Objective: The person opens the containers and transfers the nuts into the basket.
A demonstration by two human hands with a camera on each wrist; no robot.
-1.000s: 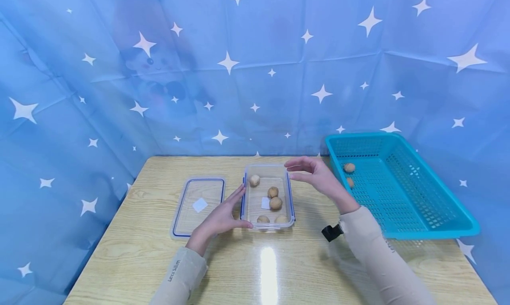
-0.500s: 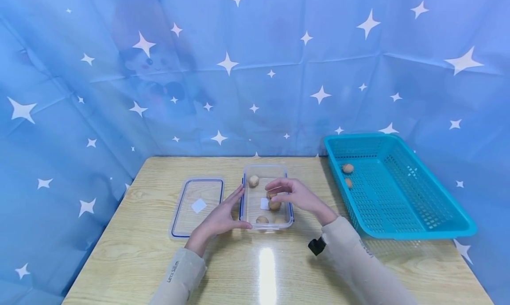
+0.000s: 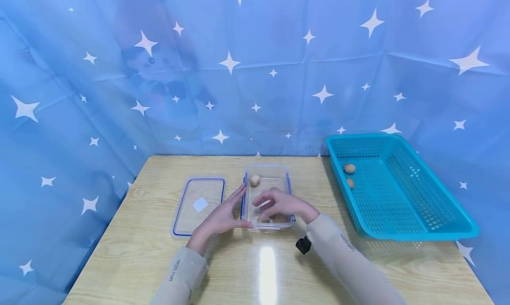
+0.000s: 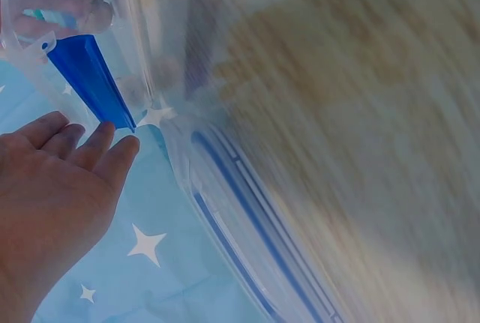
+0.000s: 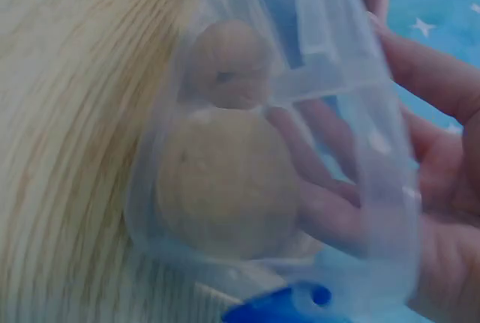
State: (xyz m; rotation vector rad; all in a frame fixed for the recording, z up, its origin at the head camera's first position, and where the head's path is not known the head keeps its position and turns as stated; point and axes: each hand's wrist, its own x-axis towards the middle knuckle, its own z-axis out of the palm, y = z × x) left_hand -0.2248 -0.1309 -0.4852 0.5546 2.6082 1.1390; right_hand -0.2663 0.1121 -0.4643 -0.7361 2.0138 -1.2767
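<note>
A clear plastic food container [image 3: 268, 171] with blue side clips stands on the table with several walnuts inside. My left hand [image 3: 221, 216] rests against its left side, fingers nearly straight along the blue clip [image 4: 90, 79], thumb by the front corner. My right hand [image 3: 280, 204] reaches into the container with bent fingers. One walnut [image 3: 255, 180] lies in the far left corner; others are partly covered by the right hand. In the right wrist view, fingertips touch a large walnut [image 5: 229, 184] beside a smaller-looking walnut [image 5: 231, 64]; whether they pinch one is unclear.
The container's clear lid [image 3: 199, 187], with a blue seal and a white label, lies flat to the left. A turquoise basket [image 3: 398, 198] stands at the right, with two walnuts [image 3: 349, 168] near its left wall. A star-patterned blue curtain [image 3: 255, 75] hangs behind the table.
My right hand has moved from beyond the container's right rim, left and down into it, over the middle and near walnuts. My left hand has stayed at the left side.
</note>
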